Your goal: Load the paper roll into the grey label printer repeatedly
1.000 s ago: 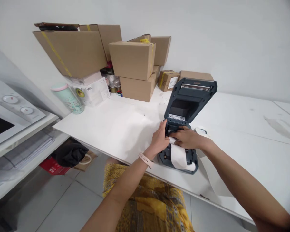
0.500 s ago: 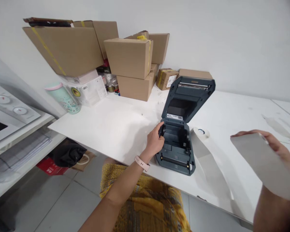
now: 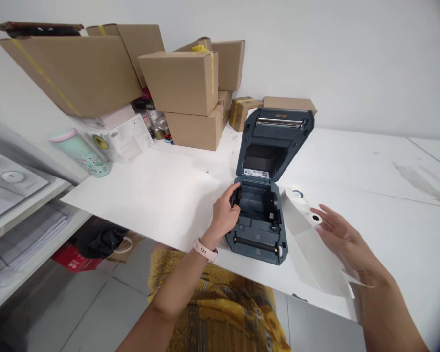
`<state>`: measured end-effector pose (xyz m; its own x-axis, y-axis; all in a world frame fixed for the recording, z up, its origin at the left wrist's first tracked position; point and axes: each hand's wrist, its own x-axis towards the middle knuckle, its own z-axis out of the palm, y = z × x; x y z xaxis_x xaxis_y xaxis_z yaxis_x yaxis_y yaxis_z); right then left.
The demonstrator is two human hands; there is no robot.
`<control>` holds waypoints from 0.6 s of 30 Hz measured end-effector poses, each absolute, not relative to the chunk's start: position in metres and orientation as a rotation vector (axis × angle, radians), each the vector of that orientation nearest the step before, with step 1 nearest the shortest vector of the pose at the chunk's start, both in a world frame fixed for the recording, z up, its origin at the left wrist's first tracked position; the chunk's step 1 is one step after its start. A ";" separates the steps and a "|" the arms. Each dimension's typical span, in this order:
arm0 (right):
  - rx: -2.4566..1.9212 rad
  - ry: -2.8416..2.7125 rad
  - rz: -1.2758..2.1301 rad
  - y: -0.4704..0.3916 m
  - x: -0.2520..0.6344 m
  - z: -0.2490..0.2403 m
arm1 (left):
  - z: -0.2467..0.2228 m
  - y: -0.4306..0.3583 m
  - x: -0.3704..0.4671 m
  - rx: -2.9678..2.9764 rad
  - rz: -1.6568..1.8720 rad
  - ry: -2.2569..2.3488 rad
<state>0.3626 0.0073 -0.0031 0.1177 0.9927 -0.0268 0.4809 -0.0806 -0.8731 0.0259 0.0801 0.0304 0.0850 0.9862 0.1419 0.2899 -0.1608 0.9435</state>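
Observation:
A dark grey label printer [image 3: 256,225] stands on the white table with its lid [image 3: 275,144] tipped up and its roll bay bare. My left hand [image 3: 225,212] grips the black roll holder [image 3: 236,196] at the bay's left side. To the right of the printer, my right hand [image 3: 339,234] holds a small white paper roll [image 3: 316,219] by its end, the dark core hole facing me. A strip of paper trails from around this hand toward the table's front edge. Another paper roll [image 3: 297,194] with a bluish core lies against the printer's right side, its strip unrolled forward.
Cardboard boxes [image 3: 178,83] are stacked at the back left. In front of them stand a white box [image 3: 122,139] and a mint tumbler [image 3: 80,151]. A white appliance with knobs [image 3: 12,177] sits on the left shelf. The table's front edge runs close before my lap.
My right hand has come in from the far right toward the printer, bringing the paper with it. My left hand keeps its grip on the roll holder. The whole view has shifted slightly.

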 end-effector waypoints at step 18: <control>-1.855 -1.804 0.977 0.101 0.340 0.056 | 0.016 0.086 0.028 1.436 1.200 1.160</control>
<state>0.3400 0.1011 0.0558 -0.0623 0.9740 -0.2177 0.7146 -0.1088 -0.6910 0.0284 0.0857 0.0156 0.0867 0.9864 0.1395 0.1059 -0.1483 0.9832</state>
